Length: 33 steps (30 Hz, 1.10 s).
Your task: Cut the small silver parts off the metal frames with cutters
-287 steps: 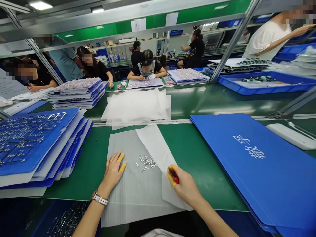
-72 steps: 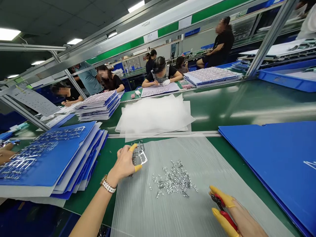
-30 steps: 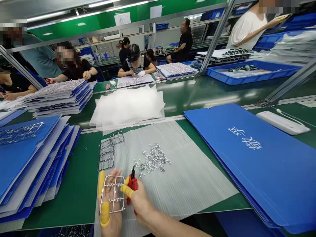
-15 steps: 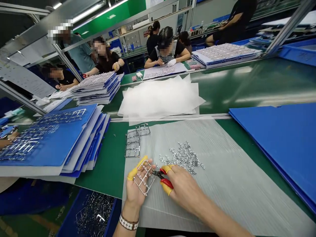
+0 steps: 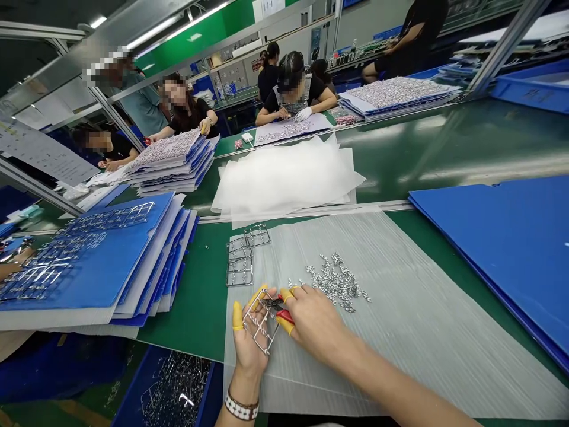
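My left hand [image 5: 247,350], with yellow finger cots, holds a small shiny chrome sprue frame [image 5: 259,326] tilted over its palm. Its thumb stands away from the frame. My right hand [image 5: 317,323], also in yellow cots, is closed around red-handled nippers [image 5: 285,315]. The nippers' dark jaws reach into the upper part of the frame; whether they are closed on a piece I cannot tell. Beyond my right hand lies a loose heap of tiny silver parts [image 5: 340,284] on a translucent white sheet [image 5: 413,332]. Several more chrome frames [image 5: 240,270] lie at the sheet's far left corner.
A stack of blue and white sheets [image 5: 133,255] bearing chrome frames stands at left. Below the table edge, a blue bin [image 5: 133,391] contains frame scraps. Blue boards [image 5: 502,237] lie at right, white sheets [image 5: 288,175] ahead. Several people work across the bench.
The nippers have moved left and deeper into the frame, with my right hand following. My left thumb has lifted away from the frame. The view has shifted slightly.
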{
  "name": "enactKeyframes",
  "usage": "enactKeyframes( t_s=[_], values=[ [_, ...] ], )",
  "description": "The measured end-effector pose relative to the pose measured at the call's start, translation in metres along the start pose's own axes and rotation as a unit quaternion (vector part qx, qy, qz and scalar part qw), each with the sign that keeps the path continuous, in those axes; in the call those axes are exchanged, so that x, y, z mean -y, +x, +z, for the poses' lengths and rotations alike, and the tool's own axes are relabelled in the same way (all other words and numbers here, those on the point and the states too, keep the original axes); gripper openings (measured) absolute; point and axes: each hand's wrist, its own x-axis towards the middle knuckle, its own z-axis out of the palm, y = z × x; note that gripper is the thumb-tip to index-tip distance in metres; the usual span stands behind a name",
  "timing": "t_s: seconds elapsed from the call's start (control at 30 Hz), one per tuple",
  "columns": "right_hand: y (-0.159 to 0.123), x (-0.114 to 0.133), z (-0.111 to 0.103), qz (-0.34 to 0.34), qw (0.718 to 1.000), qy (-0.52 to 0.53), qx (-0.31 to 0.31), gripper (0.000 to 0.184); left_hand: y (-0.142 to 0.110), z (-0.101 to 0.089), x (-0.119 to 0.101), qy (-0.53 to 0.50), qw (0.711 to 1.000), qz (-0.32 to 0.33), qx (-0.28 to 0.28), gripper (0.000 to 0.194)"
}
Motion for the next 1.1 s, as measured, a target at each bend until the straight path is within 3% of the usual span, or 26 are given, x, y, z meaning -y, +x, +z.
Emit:
enactKeyframes(
  t_s=[1.1],
  values=[
    [0.003,-0.001,-0.010,-0.005,1.000,0.019,0.021,0.024,-0.001,-0.005,0.002,0.063,0.998,0.017,-0.016,0.055]
  ],
)
